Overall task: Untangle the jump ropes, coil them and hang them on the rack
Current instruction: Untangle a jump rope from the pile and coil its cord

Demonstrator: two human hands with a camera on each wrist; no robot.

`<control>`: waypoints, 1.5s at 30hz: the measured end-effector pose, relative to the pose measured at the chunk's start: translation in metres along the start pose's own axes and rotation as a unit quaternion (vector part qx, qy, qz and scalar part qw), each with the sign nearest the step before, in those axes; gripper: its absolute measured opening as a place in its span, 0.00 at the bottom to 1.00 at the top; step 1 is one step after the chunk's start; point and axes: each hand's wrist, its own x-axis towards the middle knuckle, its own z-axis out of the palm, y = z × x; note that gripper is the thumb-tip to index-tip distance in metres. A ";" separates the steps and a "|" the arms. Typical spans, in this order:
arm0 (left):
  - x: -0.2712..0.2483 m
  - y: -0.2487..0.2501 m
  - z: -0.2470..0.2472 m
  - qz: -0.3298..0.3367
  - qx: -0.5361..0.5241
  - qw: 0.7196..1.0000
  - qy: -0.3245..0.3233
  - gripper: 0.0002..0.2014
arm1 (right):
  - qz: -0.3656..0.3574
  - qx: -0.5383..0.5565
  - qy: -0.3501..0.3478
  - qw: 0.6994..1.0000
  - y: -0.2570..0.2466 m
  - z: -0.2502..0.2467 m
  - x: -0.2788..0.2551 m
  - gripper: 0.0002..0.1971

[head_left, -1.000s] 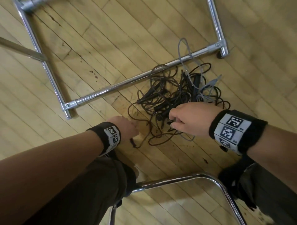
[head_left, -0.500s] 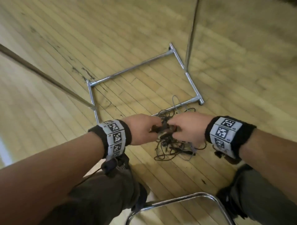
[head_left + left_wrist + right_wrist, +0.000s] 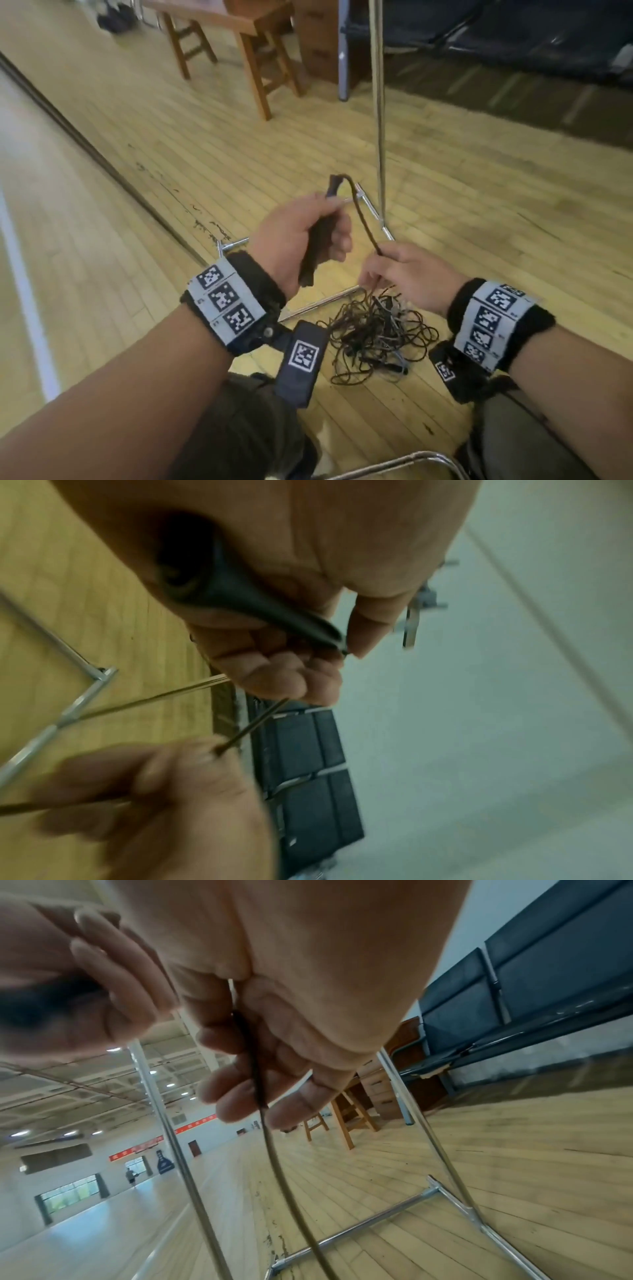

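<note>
Item one: a dark, tapered plastic jump-rope handle, held upright in my left hand, fingers wrapped round its shaft; stiff and light by the look of it, and the natural place to grip. Item two: the thin dark cord running from the handle's top, arching over and down into my right hand, where thumb and fingertips pinch it; I judge it limp, springy and somewhat slick, so best drawn through a light pinch and not yanked. Item three: the remaining tangle of dark and grey jump ropes, lying in a loose heap on the pale wooden plank floor between my knees, just beside the chrome tube rack, whose base bar passes behind the heap. The lifted cord appears to lead back into the heap. Nothing is coiled or hung yet. Knots will likely tighten if pulled hard.
</note>
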 end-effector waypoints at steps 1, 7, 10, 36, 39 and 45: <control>0.003 0.006 0.000 0.010 -0.058 0.998 0.022 0.08 | 0.006 -0.024 0.007 1.000 0.008 -0.002 0.000 0.16; 0.040 0.007 -0.015 0.044 -0.202 0.965 0.161 0.22 | 0.119 -0.174 -0.050 0.976 0.077 -0.023 0.006 0.22; 0.056 -0.024 -0.017 0.004 -0.079 0.979 0.186 0.17 | 0.130 -0.161 -0.006 0.978 0.082 -0.036 0.022 0.21; 0.096 -0.091 -0.064 0.000 0.468 0.882 -0.044 0.12 | 0.071 -0.044 -0.109 0.991 0.025 -0.010 0.099 0.13; 0.096 -0.091 -0.060 -0.011 0.423 0.905 -0.031 0.15 | 0.045 -0.030 -0.120 0.991 0.023 -0.010 0.097 0.14; 0.093 -0.081 -0.052 0.112 0.364 0.923 0.058 0.09 | 0.029 0.030 -0.086 0.995 0.028 -0.014 0.093 0.14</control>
